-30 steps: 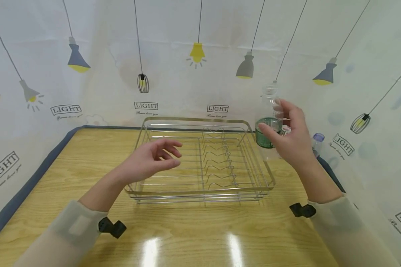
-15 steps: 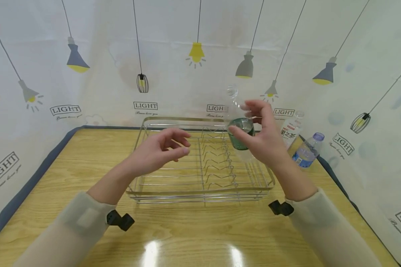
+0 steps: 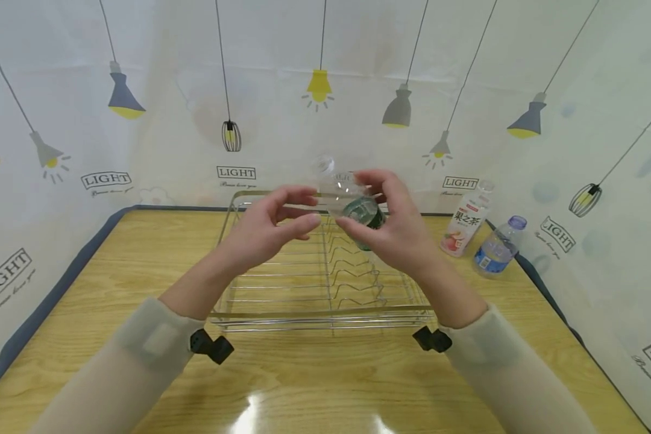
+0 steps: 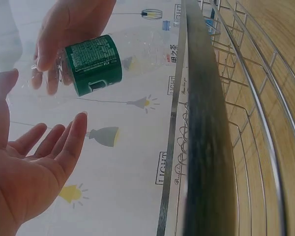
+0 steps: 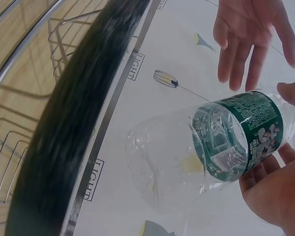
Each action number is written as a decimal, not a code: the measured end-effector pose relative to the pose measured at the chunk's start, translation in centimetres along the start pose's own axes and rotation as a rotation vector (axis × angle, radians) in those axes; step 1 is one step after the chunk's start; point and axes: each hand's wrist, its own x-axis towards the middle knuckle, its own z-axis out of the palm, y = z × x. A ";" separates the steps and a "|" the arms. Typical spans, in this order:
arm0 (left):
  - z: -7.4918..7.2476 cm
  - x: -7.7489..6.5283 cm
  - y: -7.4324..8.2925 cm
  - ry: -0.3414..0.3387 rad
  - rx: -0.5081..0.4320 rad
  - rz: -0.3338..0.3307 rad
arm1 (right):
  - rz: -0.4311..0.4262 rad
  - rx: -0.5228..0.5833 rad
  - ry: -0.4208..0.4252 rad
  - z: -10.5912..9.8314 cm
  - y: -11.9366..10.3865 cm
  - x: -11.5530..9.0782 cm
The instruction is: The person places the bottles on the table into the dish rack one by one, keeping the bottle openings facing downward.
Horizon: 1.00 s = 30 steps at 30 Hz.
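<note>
A clear plastic bottle with a green label (image 3: 364,212) is tilted over the wire rack, its neck leaning up and left. My right hand (image 3: 401,226) holds it round the label, thumb on the near side and fingers beyond. In the right wrist view the bottle's wide clear base (image 5: 162,157) shows. My left hand (image 3: 273,226), fingers loosely bent, is close to the neck end. A gap shows between the left hand (image 4: 34,169) and the bottle (image 4: 94,64) in the left wrist view. Whether the bottle has a cap is too unclear to tell.
Below the hands a metal dish rack (image 3: 320,312) stands on the wooden table (image 3: 325,374). To its right are a bottle with a white, peach-printed label (image 3: 463,223) and a blue-labelled bottle with a purplish top (image 3: 499,247). A lamp-printed curtain (image 3: 276,120) hangs behind.
My right hand has brought the green-labelled bottle leftward from the right side to above the rack, tipping it further left. My left hand has moved right and up toward it.
</note>
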 end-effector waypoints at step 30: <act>-1.1 -0.2 -1.6 0.065 -0.268 0.004 | 0.029 -0.014 -0.162 0.2 1.3 -0.9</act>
